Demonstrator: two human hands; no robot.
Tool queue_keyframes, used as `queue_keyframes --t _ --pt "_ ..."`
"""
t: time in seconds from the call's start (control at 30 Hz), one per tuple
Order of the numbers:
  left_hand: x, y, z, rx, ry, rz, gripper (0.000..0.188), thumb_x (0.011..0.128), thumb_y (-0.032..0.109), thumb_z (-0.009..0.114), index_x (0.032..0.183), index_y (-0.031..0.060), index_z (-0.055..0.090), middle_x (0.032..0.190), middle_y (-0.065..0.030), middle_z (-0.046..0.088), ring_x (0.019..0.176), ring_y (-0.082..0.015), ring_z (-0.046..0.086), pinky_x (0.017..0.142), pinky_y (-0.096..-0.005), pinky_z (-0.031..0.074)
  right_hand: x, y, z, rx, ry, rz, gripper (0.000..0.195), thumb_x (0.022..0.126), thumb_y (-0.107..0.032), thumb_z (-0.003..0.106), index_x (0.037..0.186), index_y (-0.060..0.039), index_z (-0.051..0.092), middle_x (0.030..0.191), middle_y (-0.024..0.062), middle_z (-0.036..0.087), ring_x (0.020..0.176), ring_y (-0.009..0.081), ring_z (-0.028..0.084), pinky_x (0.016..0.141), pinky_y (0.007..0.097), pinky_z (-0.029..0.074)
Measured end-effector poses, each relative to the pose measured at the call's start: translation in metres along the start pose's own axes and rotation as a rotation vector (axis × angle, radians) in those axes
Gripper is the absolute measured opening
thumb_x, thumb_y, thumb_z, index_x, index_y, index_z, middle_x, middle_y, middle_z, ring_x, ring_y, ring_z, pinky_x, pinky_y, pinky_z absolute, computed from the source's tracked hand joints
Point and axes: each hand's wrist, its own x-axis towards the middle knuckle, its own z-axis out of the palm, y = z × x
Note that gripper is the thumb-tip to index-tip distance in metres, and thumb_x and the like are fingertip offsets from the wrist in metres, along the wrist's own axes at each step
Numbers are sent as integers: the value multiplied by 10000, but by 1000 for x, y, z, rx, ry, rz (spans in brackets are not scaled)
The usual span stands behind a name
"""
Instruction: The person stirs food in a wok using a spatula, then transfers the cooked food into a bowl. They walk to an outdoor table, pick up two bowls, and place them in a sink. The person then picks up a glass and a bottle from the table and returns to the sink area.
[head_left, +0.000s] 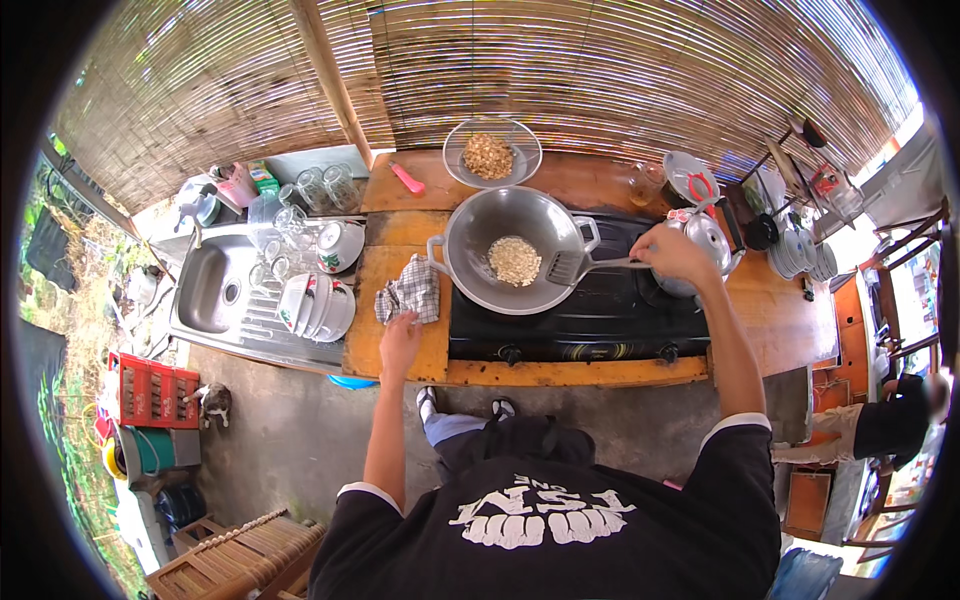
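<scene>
In my right hand (664, 253) is the handle of a slotted spatula (568, 268). Its blade rests inside a large grey metal wok (480, 225), at the right of a heap of pale, small food pieces (514, 262). The two-handled wok sits over the left side of a black gas stove (600, 315). My left hand (401, 337) is at the near edge of a checked cloth (417, 289) on the wooden counter, left of the wok. Whether its fingers grip the cloth is unclear. Browned pieces (488, 156) lie in a mesh strainer (454, 150) behind the wok.
A lidded metal pot (705, 238) occupies the stove's right side, near my right hand. Bowls (315, 307) and glass mugs (292, 221) crowd the drainboard beside the sink (202, 289). A pink-handled tool (407, 178) lies at the back. On the floor stands a cat (216, 403); another person (889, 424) is at far right.
</scene>
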Motion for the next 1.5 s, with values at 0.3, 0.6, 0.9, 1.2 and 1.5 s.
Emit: queue_keyframes --t 0.3,0.6,0.9,1.2,1.5 --pt "-7 -3 3 -11 43 30 275 879 196 617 1114 67 680 1245 -119 627 1184 -298 547 985 -396 451 -39 14 143 592 113 248 227 935 -218 614 1000 -27 716 626 -17 572 478 74 452 438 266 351" --pt "2 -5 -15 -15 -42 9 233 878 216 616 1055 93 703 1167 -94 668 1115 -284 594 908 -393 497 -59 -78 83 -233 440 -45 231 931 -267 602 1012 -73 698 693 158 653 620 306 640 571 414 460" --pt "14 -7 -25 -38 -52 17 214 876 260 628 994 118 735 1055 -103 703 958 -323 653 813 -409 523 -66 -89 104 -501 614 -24 187 950 -296 557 1019 -141 634 612 72 590 569 287 613 507 411 444" --pt "31 -9 -29 -1 -111 -10 260 868 317 643 997 108 729 910 -128 715 843 -329 676 745 -415 527 -75 -60 165 -249 830 55 171 926 -245 607 1037 -127 661 624 93 596 574 293 602 500 410 431" --pt "41 8 -21 -92 163 78 165 866 170 644 969 52 698 942 -137 694 923 -328 634 827 -399 489 -84 -44 203 78 813 237 222 940 -297 586 986 -99 675 667 148 622 636 352 622 573 431 448"
